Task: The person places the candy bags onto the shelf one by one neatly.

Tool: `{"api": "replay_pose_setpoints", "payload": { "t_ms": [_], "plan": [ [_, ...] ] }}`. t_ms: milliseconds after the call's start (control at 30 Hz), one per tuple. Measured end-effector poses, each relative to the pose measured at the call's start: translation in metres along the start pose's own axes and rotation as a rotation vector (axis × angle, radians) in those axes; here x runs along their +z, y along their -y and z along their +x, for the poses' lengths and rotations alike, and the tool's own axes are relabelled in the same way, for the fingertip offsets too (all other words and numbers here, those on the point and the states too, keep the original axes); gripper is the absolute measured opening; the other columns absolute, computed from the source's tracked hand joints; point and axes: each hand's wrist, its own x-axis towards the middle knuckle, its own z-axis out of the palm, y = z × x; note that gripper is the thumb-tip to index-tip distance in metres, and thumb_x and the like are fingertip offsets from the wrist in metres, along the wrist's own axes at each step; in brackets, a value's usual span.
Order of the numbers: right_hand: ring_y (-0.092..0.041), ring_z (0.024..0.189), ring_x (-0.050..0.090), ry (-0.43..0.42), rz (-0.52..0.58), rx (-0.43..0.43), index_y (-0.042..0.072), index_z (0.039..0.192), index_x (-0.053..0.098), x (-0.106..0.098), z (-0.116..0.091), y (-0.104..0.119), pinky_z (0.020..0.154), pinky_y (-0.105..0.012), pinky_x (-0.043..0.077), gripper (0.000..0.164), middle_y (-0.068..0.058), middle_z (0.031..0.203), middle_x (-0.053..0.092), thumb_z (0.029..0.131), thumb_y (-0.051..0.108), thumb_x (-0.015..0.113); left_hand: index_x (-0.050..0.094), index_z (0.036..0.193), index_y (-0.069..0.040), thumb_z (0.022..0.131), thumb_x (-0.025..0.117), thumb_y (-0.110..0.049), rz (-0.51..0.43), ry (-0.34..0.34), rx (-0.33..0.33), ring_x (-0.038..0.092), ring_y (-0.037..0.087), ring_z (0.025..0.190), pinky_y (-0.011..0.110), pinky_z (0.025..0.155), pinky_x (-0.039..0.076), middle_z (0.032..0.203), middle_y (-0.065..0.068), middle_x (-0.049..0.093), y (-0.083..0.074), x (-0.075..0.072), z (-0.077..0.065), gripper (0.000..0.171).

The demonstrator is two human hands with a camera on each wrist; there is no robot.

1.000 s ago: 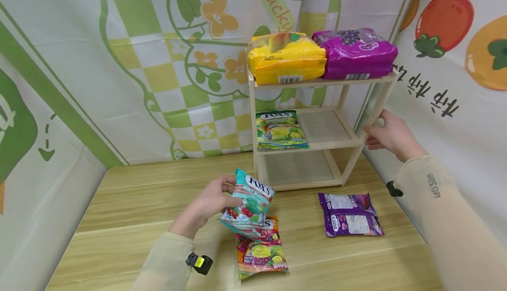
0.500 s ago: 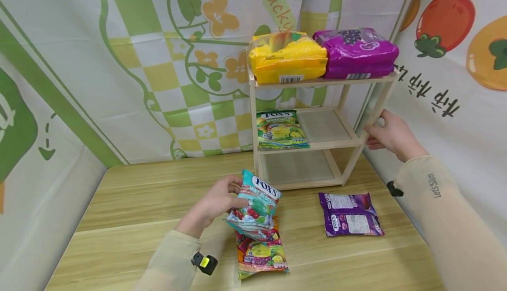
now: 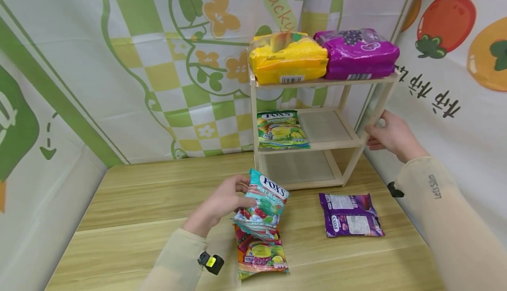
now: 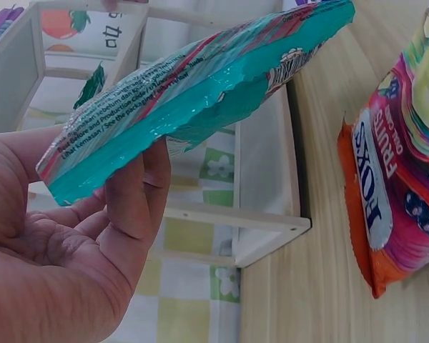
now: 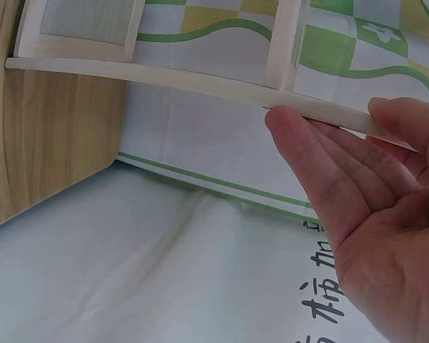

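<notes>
My left hand (image 3: 225,200) pinches a teal Fox's candy bag (image 3: 264,207) by its left edge, thumb in front and fingers behind. The bag hangs tilted, in front of the shelf and partly over an orange Fox's fruits candy bag (image 3: 262,258) lying on the table. In the left wrist view the teal bag (image 4: 193,100) is seen from its sealed edge, above the curled fingers (image 4: 132,196). My right hand (image 3: 394,136) holds the right front post of a small wooden shelf (image 3: 306,145), thumb and fingers on either side of the post (image 5: 193,80).
A purple candy bag (image 3: 351,216) lies face down on the wooden table (image 3: 150,220), before the shelf. On the middle tier sits a green Fox's bag (image 3: 282,130). A yellow pack (image 3: 289,62) and a purple pack (image 3: 358,57) fill the top.
My left hand has carried the teal bag a little to the right, and the bag stands more turned toward the head camera. The right hand stays on the post.
</notes>
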Motion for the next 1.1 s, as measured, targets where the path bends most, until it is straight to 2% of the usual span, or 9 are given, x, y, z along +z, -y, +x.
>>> {"api": "replay_pose_setpoints", "payload": {
  "t_ms": [133, 367, 667, 900, 1100],
  "plan": [
    [-0.013, 0.082, 0.072, 0.001, -0.005, -0.001, -0.006, 0.155, 0.024, 0.001, 0.0, 0.0, 0.077, -0.038, 0.064, 0.063, -0.038, 0.126, 0.059, 0.108, 0.027, 0.049, 0.052, 0.138, -0.001, 0.085, 0.081, -0.012, 0.006, 0.005, 0.004, 0.061, 0.023, 0.09, 0.033, 0.069, 0.054, 0.124, 0.016, 0.059, -0.003, 0.003, 0.0, 0.061],
    [-0.021, 0.086, 0.074, -0.009, -0.002, 0.0, -0.005, 0.155, 0.024, 0.001, 0.0, 0.0, 0.077, -0.039, 0.064, 0.063, -0.038, 0.125, 0.059, 0.107, 0.026, 0.05, 0.052, 0.137, -0.002, 0.086, 0.081, -0.013, 0.015, 0.025, 0.008, 0.061, 0.024, 0.093, 0.033, 0.07, 0.054, 0.125, 0.016, 0.059, -0.007, 0.009, 0.003, 0.06],
    [-0.014, 0.081, 0.072, -0.008, 0.002, -0.007, -0.006, 0.155, 0.026, 0.002, -0.001, 0.001, 0.077, -0.038, 0.064, 0.062, -0.038, 0.124, 0.06, 0.107, 0.026, 0.05, 0.053, 0.134, -0.001, 0.085, 0.081, -0.011, 0.019, 0.042, 0.032, 0.061, 0.026, 0.096, 0.034, 0.073, 0.056, 0.122, 0.016, 0.059, -0.01, 0.018, 0.008, 0.057],
    [-0.023, 0.088, 0.074, -0.004, 0.007, -0.006, -0.007, 0.154, 0.025, 0.002, -0.001, 0.003, 0.077, -0.038, 0.064, 0.061, -0.039, 0.125, 0.059, 0.108, 0.023, 0.05, 0.052, 0.133, -0.002, 0.085, 0.08, -0.011, 0.005, 0.073, 0.046, 0.062, 0.025, 0.095, 0.034, 0.073, 0.057, 0.12, 0.016, 0.06, -0.012, 0.025, 0.012, 0.056],
    [-0.023, 0.088, 0.074, -0.011, 0.015, -0.004, -0.006, 0.154, 0.026, 0.003, -0.002, 0.004, 0.078, -0.038, 0.064, 0.06, -0.039, 0.126, 0.058, 0.108, 0.023, 0.05, 0.051, 0.133, -0.001, 0.084, 0.079, -0.009, -0.006, 0.095, 0.067, 0.061, 0.025, 0.095, 0.034, 0.075, 0.058, 0.118, 0.015, 0.06, -0.018, 0.031, 0.015, 0.057]
  ]
}}
